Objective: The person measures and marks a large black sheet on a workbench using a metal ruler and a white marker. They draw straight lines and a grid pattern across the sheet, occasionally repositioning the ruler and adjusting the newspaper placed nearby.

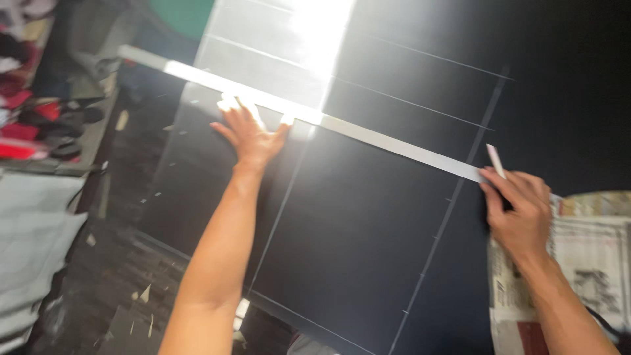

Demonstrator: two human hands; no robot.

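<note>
1. A long metal ruler (368, 131) lies slantwise across a dark sheet (355, 223) marked with chalk lines, from upper left to centre right.
2. The left hand (250, 135) presses it flat, fingers released and spread.
3. The right hand (519, 210), at the ruler's right end, pinches a white chalk (495, 160).
4. Newspaper (591, 256) lies at the lower right edge; the sheet's centre lies open.

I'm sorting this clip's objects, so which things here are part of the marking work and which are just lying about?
In use: left hand pressing the long metal ruler; right hand holding the white chalk; dark sheet with drawn lines.

Lying about: newspaper, pile of clothes, scraps on the floor.
</note>
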